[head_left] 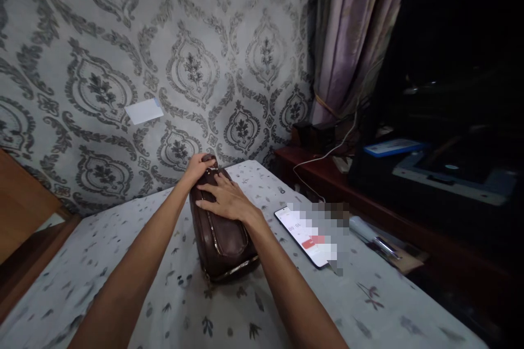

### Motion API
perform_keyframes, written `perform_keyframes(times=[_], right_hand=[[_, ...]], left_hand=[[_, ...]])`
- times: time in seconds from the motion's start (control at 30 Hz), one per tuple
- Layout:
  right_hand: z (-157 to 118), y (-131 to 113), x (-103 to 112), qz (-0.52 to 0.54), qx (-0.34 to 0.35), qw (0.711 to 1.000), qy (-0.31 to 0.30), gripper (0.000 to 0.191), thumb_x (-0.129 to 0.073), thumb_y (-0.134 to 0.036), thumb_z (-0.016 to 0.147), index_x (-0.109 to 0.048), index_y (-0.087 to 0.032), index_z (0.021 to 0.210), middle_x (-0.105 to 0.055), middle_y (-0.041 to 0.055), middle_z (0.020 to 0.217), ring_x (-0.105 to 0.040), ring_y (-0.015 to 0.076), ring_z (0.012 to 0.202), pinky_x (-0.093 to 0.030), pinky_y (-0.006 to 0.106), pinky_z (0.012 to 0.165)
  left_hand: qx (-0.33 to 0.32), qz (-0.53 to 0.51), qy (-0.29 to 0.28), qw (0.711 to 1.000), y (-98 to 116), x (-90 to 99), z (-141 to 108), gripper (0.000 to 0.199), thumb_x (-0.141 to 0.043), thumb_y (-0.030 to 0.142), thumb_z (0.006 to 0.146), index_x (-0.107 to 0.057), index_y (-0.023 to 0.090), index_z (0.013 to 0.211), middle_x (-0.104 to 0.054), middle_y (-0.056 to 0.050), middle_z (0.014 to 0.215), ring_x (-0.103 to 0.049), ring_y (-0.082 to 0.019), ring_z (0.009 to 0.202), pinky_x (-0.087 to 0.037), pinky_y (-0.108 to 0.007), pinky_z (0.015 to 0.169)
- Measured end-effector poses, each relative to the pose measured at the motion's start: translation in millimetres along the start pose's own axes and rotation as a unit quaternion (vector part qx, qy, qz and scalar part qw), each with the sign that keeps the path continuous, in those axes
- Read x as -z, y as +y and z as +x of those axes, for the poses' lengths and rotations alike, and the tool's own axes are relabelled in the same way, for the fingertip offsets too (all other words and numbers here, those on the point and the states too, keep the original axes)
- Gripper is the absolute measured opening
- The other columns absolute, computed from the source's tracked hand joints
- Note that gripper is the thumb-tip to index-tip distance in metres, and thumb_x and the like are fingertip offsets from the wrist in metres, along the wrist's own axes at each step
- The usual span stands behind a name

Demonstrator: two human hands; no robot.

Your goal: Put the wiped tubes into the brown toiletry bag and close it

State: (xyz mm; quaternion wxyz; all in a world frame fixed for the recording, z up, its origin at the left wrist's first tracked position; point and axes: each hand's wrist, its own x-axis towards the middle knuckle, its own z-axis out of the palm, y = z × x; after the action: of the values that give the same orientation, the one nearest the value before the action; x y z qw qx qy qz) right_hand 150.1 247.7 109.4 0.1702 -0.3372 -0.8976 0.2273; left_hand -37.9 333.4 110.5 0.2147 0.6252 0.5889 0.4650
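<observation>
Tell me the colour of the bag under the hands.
Dark brown bag, best seen in the head view.

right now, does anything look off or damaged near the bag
Slightly untidy: the white cable loops loosely across the reddish ledge to the printed sheet. No spill or damage shows around the brown bag.

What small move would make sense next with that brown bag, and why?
I'd probably press lightly with the right hand to steady the bag, then gently pull the strap with the left hand. The right hand already lies spread across the top, while the left is at the strap on the far end. Its exact grip is too small to tell.
</observation>
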Motion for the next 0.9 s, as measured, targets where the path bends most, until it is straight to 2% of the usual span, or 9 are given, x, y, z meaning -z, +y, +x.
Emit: perform_keyframes(times=[0.37,0.5,0.7,0.8,0.9], right_hand=[[2,1,-3,-0.013,0.004,1.000,0.018,0.057,-0.057,-0.056,0.096,-0.053,-0.031,0.148,-0.034,0.0132,0.164,-0.021,0.0365,0.155,-0.025,0.062,0.121],[3,2,-3,-0.010,0.006,1.000,0.015,0.058,-0.054,-0.058,0.097,-0.052,-0.031,0.148,-0.033,0.0138,0.165,-0.020,0.0364,0.155,-0.023,0.061,0.121],[1,0,-3,-0.015,-0.001,1.000,0.020,0.058,-0.058,-0.053,0.095,-0.051,-0.030,0.148,-0.032,0.0145,0.165,-0.018,0.0361,0.156,-0.024,0.061,0.120],[-2,-4,-2,-0.029,-0.006,0.999,0.027,0.058,-0.058,-0.053,0.096,-0.052,-0.028,0.148,-0.030,0.0148,0.166,-0.018,0.0360,0.156,-0.024,0.060,0.120],[-7,-10,-2,-0.044,-0.013,0.998,0.040,0.056,-0.053,-0.053,0.099,-0.052,-0.026,0.148,-0.029,0.0132,0.167,-0.020,0.0353,0.155,-0.025,0.058,0.120]], left_hand=[[-0.026,-0.025,-0.055,0.998,3,5.5,-12,0.027,-0.069,0.042,0.066,-0.061,0.017,0.070,-0.059,0.003,0.065,-0.051,-0.014,0.064,-0.040,-0.027,0.065],[-0.028,-0.030,-0.062,0.997,2,5.2,-12,0.030,-0.070,0.045,0.064,-0.061,0.017,0.070,-0.060,0.002,0.066,-0.051,-0.014,0.064,-0.040,-0.027,0.065],[-0.029,-0.016,-0.026,0.999,-4,4.7,-10,0.030,-0.069,0.047,0.068,-0.061,0.018,0.071,-0.058,0.003,0.064,-0.051,-0.015,0.064,-0.041,-0.027,0.064],[-0.018,-0.007,-0.007,1.000,-12,12.4,-13,0.033,-0.069,0.048,0.067,-0.064,0.017,0.076,-0.061,0.001,0.066,-0.054,-0.015,0.065,-0.042,-0.027,0.064],[0.008,0.010,0.013,1.000,-25,24.9,-18,0.032,-0.069,0.049,0.067,-0.064,0.017,0.072,-0.062,0.000,0.064,-0.055,-0.016,0.063,-0.043,-0.028,0.061]])
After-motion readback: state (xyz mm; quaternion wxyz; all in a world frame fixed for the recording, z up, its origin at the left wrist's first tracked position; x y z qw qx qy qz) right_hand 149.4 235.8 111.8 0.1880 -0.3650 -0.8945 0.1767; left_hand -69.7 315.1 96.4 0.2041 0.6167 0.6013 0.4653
